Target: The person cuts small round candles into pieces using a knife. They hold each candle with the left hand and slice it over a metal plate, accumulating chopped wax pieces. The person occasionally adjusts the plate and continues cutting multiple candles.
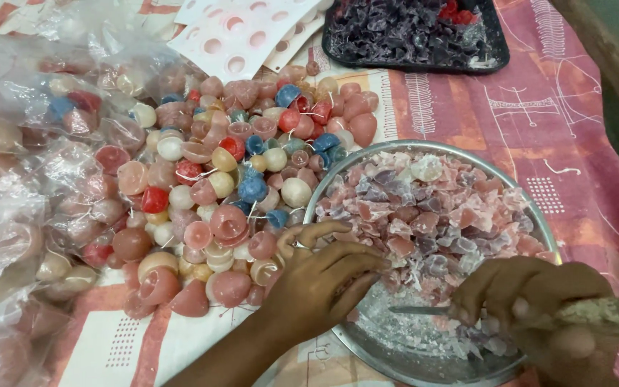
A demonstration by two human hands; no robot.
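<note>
My left hand rests at the near left rim of a round metal bowl, its fingers curled over pink and purple wax chunks; whether they grip a piece I cannot see. My right hand is closed on a knife with a pale wrapped handle, the blade pointing left over the bowl's near side, above white wax shavings. A heap of small round candles in pink, red, blue and cream, some with wicks, lies just left of the bowl.
Clear plastic bags holding more candles crowd the left side. White mould sheets with round cavities lie at the back. A black tray of dark purple wax scraps sits at back centre-right. A pink patterned cloth covers the table.
</note>
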